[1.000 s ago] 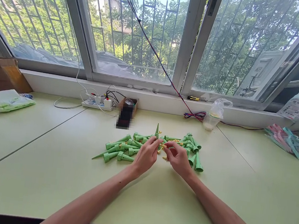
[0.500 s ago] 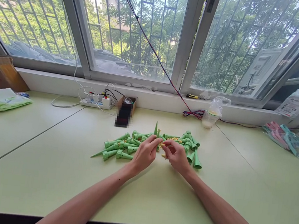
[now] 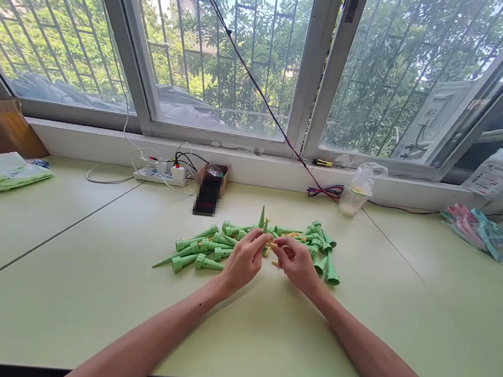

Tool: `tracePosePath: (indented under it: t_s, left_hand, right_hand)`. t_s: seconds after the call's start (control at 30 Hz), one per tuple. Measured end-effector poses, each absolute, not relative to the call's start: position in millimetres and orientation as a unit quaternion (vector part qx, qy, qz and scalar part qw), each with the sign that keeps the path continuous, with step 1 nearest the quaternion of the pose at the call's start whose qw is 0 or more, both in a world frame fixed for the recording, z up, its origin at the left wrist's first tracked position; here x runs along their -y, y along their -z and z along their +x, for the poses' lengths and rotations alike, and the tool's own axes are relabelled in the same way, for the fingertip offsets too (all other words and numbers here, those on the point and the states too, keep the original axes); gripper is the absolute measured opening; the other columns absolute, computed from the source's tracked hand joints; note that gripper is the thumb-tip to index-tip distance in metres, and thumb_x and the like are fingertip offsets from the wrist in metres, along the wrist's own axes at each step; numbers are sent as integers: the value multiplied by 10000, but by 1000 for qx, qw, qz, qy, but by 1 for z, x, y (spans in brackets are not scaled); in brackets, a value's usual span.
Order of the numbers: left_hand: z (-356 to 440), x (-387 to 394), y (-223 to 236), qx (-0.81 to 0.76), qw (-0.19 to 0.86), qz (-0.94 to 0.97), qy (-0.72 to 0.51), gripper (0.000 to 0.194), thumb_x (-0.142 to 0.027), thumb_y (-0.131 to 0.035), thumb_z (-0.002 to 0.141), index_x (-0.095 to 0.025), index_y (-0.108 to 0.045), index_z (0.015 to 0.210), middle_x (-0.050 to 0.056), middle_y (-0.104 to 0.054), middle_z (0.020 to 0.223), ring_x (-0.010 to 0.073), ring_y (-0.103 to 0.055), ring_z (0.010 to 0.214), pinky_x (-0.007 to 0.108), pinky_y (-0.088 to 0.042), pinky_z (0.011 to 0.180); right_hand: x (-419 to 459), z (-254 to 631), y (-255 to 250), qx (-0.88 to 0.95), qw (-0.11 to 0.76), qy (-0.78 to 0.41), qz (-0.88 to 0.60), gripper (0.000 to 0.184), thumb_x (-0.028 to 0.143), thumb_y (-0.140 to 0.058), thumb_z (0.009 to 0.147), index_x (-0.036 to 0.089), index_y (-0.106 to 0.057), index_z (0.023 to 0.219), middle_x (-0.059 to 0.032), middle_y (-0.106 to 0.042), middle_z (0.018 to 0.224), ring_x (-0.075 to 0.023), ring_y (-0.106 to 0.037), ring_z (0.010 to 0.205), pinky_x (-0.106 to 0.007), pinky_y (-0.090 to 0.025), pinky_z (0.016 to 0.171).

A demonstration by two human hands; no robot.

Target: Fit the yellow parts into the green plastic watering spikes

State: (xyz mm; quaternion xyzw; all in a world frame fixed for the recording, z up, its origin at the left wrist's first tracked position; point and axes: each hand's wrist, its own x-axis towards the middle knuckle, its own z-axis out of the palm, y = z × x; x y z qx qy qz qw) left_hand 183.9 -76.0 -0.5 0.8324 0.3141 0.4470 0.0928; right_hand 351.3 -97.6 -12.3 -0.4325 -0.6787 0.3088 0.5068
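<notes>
"What's changing between your hands?"

"Very little. Compared with a moment ago, my hands are keeping nearly the same pose, so I'm judging this as fine fingertip handling, with no new stage showing."

"What's your left hand [image 3: 243, 259] doing?"

"Its fingers are closing around a tapered green plastic cone [image 3: 266, 227], whose tip is poking up at twelve o'clock. My grip is hiding the cone's base."

"And your right hand [image 3: 298, 265]?"

"It's pinching a small yellow plastic piece [image 3: 273, 245] between nearly closed fingertips, at ten o'clock from its palm. I can't tell whether the piece is touching the cone."

"Where are the others lying?"

"Ribbed-collared green plastic cones [image 3: 186, 262] are spreading from nine to eleven o'clock of my left hand, and a flared green plastic cone [image 3: 333, 270] is resting at three o'clock of my right. They're all lying on the pale green surface [image 3: 235, 332]."
</notes>
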Motion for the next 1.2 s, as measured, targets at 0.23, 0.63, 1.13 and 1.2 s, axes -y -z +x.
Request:
tracePosePath:
  t_s: [0.23,0.63,1.13,1.2]
  left_hand:
    - [184,76,1,-314,85,833,-447,294,-84,-381,938,-214,-596,1089,43,-541,938,137,-536,779,242,-455,708]
    - [183,77,3,-304,92,839,-442,284,-83,-386,935,-216,-595,1072,46,-548,965,132,-523,748,239,-448,697]
    - [184,75,2,-317,76,831,-451,288,-78,-402,929,-219,-603,1080,46,-561,941,142,-569,789,245,-477,703]
    - [184,76,2,-315,73,831,-453,287,-84,-400,932,-220,-604,1080,46,-565,940,140,-574,781,243,-480,697]
  right_hand:
    - [97,350,12,685,501,-309,-429,281,472,-510,931,204,-581,880,11,-544,660,-138,-538,485,-269,-458,491]
    - [99,350,9,698,474,-289,-452,398,508,-440,960,209,-528,712,36,-474,494,-136,-468,430,-256,-386,461]
    - [101,349,7,702,483,-296,-431,296,470,-509,936,189,-602,946,-10,-609,782,-101,-512,475,-233,-425,444]
    - [100,349,7,703,482,-293,-433,308,478,-495,941,191,-605,923,0,-588,728,-107,-509,473,-232,-421,445]
